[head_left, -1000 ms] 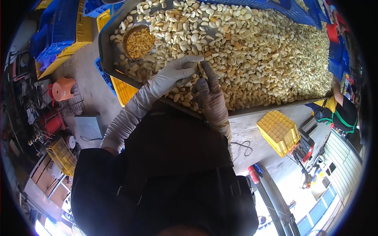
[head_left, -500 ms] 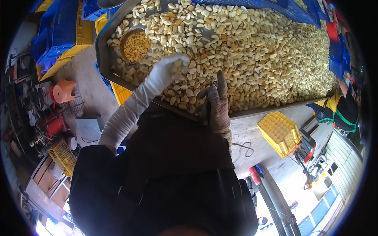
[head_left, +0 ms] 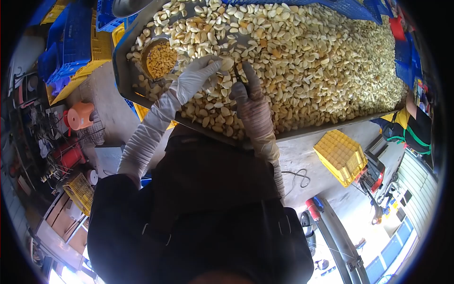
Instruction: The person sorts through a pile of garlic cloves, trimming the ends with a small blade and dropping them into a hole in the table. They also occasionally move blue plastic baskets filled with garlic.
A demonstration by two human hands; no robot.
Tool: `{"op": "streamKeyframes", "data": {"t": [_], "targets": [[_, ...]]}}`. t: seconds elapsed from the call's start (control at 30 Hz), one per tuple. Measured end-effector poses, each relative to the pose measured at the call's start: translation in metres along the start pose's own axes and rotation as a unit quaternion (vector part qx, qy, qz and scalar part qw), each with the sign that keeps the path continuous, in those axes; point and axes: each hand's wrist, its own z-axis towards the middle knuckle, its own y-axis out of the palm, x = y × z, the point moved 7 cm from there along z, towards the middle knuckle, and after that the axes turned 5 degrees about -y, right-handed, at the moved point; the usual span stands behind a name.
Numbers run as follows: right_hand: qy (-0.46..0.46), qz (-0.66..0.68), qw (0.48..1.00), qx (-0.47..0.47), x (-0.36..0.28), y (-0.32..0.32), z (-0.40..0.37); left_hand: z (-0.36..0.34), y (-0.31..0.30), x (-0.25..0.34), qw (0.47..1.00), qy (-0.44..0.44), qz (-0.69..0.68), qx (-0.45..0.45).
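Note:
In a white glove and sleeve, my left hand [head_left: 201,73] pinches a pale, flat oval piece [head_left: 227,64] between thumb and fingertips. My right hand [head_left: 250,94], in a stained glove with dark fingertips, is close beside it on the right. A thin dark tool [head_left: 237,73], like a small knife, sticks up between its thumb and index finger, its tip near the held piece. Both hands are over a broad heap of similar cream-coloured oval pieces [head_left: 321,66], which look like cloves or shells. Left of my hands, a round bowl [head_left: 145,59] holds smaller yellow pieces [head_left: 161,60].
The heap lies on a metal-edged table [head_left: 326,128]. Blue baskets [head_left: 350,8] line its far side, with stacked crates [head_left: 75,42] at left. An orange stool [head_left: 80,116] and a yellow crate [head_left: 340,156] stand on the floor. Another person [head_left: 416,125] is at the far right.
My left hand has turned and now shows a pale oval piece at its fingertips. My right hand has moved up and left toward it, and the thin dark tool now shows.

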Motion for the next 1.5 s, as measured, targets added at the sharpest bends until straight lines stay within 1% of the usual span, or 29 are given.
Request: {"op": "streamKeyframes", "data": {"t": [0.07,0.17,0.27,0.3,0.37,0.43,0.47,0.53,0.57,0.6,0.63,0.67,0.7,0.77,0.8,0.83,0.87,0.93,0.97,1.0,1.03,1.07,1.1,1.2,1.23,1.3,1.33,1.43,1.5], "targets": [[-0.069,-0.039,0.997,-0.005,-0.01,0.005,0.009,-0.008,0.01,0.002,1.0,0.026,0.006,0.003],[-0.044,-0.077,0.996,-0.004,-0.01,0.003,0.012,-0.011,0.015,0.002,0.998,0.068,-0.011,0.003],[0.075,0.123,0.99,0.01,0.0,0.0,0.015,-0.015,0.025,0.002,0.995,0.079,-0.058,-0.004],[0.046,0.085,0.995,0.018,0.001,-0.009,0.02,-0.024,0.032,0.015,0.994,0.063,-0.039,-0.078],[-0.009,0.009,0.999,0.036,0.036,-0.025,0.025,-0.014,0.045,0.029,0.979,0.074,-0.133,-0.138],[-0.021,-0.083,0.995,0.059,0.095,-0.042,0.027,0.018,0.061,0.078,0.964,0.119,-0.186,-0.148],[-0.073,-0.113,0.987,0.084,0.097,-0.047,0.027,0.039,0.071,0.104,0.953,0.138,-0.219,-0.158],[0.007,0.038,0.996,0.081,0.052,-0.051,0.018,0.077,0.093,0.176,0.949,0.192,-0.164,-0.19],[0.048,0.112,0.989,0.089,0.029,-0.052,0.012,0.111,0.099,0.204,0.955,0.24,-0.116,-0.128],[0.032,0.127,0.988,0.085,0.026,-0.055,0.012,0.133,0.102,0.232,0.953,0.283,0.102,0.046],[0.049,0.163,0.982,0.085,0.028,-0.057,0.012,0.2,0.122,0.256,0.886,0.463,0.036,0.001],[0.066,0.198,0.974,0.086,0.029,-0.059,0.012,0.19,0.132,0.271,0.81,0.503,0.286,0.092],[0.061,0.206,0.973,0.084,0.034,-0.061,0.012,0.18,0.142,0.279,0.674,0.499,0.52,0.164],[0.062,0.163,0.982,0.077,0.035,-0.067,0.011,0.21,0.148,0.269,0.625,0.556,0.534,0.124],[0.113,0.158,0.977,0.086,0.024,-0.07,0.006,0.171,0.132,0.264,0.598,0.657,0.408,0.211],[0.11,0.175,0.974,0.09,0.029,-0.073,0.002,0.138,0.117,0.261,0.656,0.644,0.353,0.171],[0.049,0.103,0.991,0.076,0.031,-0.078,0.0,0.098,0.1,0.255,0.711,0.626,0.294,0.128],[0.018,0.029,0.997,0.069,0.061,-0.092,-0.01,0.049,0.065,0.199,0.671,0.587,0.401,0.21],[0.039,0.032,0.996,0.075,0.087,-0.1,-0.011,0.036,0.044,0.152,0.685,0.55,0.431,0.209],[0.028,0.016,0.997,0.068,0.088,-0.097,-0.01,0.037,0.024,0.097,0.664,0.486,0.542,0.171],[0.017,0.001,0.998,0.061,0.088,-0.095,-0.008,0.039,0.0,0.047,0.716,0.436,0.535,0.102],[-0.017,-0.037,0.999,0.036,0.068,-0.088,-0.008,0.027,-0.012,0.03,0.7,0.422,0.566,0.102],[0.003,-0.019,1.0,0.024,0.059,-0.08,-0.007,0.017,-0.015,0.014,0.688,0.405,0.594,0.103],[0.097,0.055,0.994,-0.005,0.036,-0.052,-0.003,0.024,-0.032,-0.008,0.72,0.316,0.602,0.139],[0.15,0.095,0.984,-0.01,0.036,-0.039,-0.003,0.023,-0.036,-0.009,0.789,0.3,0.521,0.128],[0.061,0.097,0.993,-0.021,0.03,-0.013,0.0,0.021,-0.04,-0.007,0.899,0.256,0.342,0.099],[0.04,0.097,0.994,-0.029,0.026,-0.003,-0.002,0.015,-0.036,-0.011,0.962,0.162,0.209,0.069],[0.037,0.119,0.99,-0.065,0.007,0.02,-0.009,-0.019,-0.013,-0.02,0.998,0.044,-0.039,0.018],[0.048,0.125,0.989,-0.069,0.001,0.027,-0.014,-0.028,-0.002,-0.03,0.992,0.057,-0.117,0.005]]}}
